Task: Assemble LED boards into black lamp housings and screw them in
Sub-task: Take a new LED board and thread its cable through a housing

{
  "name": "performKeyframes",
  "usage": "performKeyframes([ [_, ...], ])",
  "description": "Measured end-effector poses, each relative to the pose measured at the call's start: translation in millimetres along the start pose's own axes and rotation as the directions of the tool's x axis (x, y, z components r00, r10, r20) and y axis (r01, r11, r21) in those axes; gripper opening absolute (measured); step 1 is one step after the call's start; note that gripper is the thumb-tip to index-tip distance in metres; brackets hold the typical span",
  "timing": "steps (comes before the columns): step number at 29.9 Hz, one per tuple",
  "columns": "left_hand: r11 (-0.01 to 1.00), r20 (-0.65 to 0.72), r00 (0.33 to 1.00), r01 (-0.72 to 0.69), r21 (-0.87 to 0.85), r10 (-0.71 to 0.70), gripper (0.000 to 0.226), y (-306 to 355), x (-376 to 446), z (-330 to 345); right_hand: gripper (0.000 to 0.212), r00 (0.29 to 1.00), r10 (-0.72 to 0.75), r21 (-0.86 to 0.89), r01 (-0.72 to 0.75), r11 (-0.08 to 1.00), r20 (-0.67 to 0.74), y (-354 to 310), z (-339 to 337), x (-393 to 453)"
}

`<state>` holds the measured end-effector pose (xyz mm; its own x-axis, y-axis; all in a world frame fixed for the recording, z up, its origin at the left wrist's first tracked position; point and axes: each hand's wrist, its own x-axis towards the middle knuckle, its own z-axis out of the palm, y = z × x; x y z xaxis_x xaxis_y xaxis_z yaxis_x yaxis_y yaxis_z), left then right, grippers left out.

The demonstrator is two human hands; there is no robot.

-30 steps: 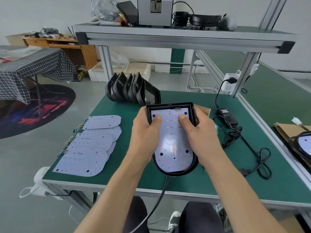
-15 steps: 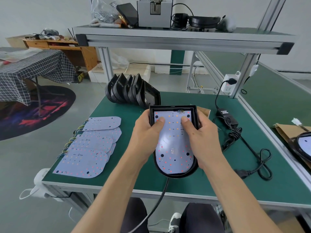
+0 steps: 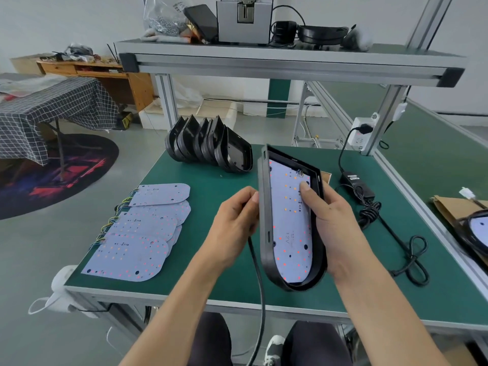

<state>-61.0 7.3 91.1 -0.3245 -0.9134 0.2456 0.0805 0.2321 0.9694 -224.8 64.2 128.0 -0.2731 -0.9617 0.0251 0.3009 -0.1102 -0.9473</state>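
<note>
A black lamp housing [image 3: 265,220] with a white LED board [image 3: 289,220] seated inside it is held above the green workbench [image 3: 216,270], tipped up on its side so its left wall faces the camera and its rounded end points toward the person. The board is dotted with small red and orange LEDs and carries the marking "12V". The right hand [image 3: 335,223] grips the housing from the right side, fingers wrapped behind it and the thumb pressing on the board's upper part. The left hand [image 3: 232,225] is curled against the housing's left wall, fingers closed around a black cable [image 3: 260,294] that hangs from behind the housing and runs down past the bench edge between the person's knees. On the bench to the left lies an overlapping stack of loose LED boards [image 3: 137,233] with coloured wires at their left edges. Behind the hands, a row of empty black housings [image 3: 208,143] stands nested on edge. To the right, a black power adapter [image 3: 355,180] with a coiled cord is plugged into a white socket [image 3: 360,133] on the aluminium frame. A shelf [image 3: 277,62] above the bench holds a grey machine, a bag of screws and dark items.
</note>
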Motion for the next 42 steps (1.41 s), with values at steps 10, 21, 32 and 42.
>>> performKeyframes([
  [10, 0.998, 0.214, 0.977, -0.035, 0.051, 0.024, 0.020, 23, 1, -17, 0.031, 0.999, -0.034, 0.126, 0.030, 0.992, 0.029, 24, -16, -13],
  [21, 0.991, 0.082, 0.989, -0.130, 0.044, 0.126, 0.024, 99, 2, -29, 0.062, 0.972, -0.026, 0.303, -0.047, 0.952, 0.233, 48, -30, -8],
  [32, 0.923, 0.102, 0.978, -0.204, 0.326, 0.180, 0.008, 105, 7, -16, 0.051, 0.913, -0.362, -0.131, 0.389, 0.912, 0.188, -12, -39, 7],
  [42, 0.924, 0.100, 0.988, -0.147, 0.354, 0.118, 0.015, 93, 13, -6, 0.013, 0.832, -0.215, -0.632, 0.535, 0.561, 0.512, -46, 9, 12],
])
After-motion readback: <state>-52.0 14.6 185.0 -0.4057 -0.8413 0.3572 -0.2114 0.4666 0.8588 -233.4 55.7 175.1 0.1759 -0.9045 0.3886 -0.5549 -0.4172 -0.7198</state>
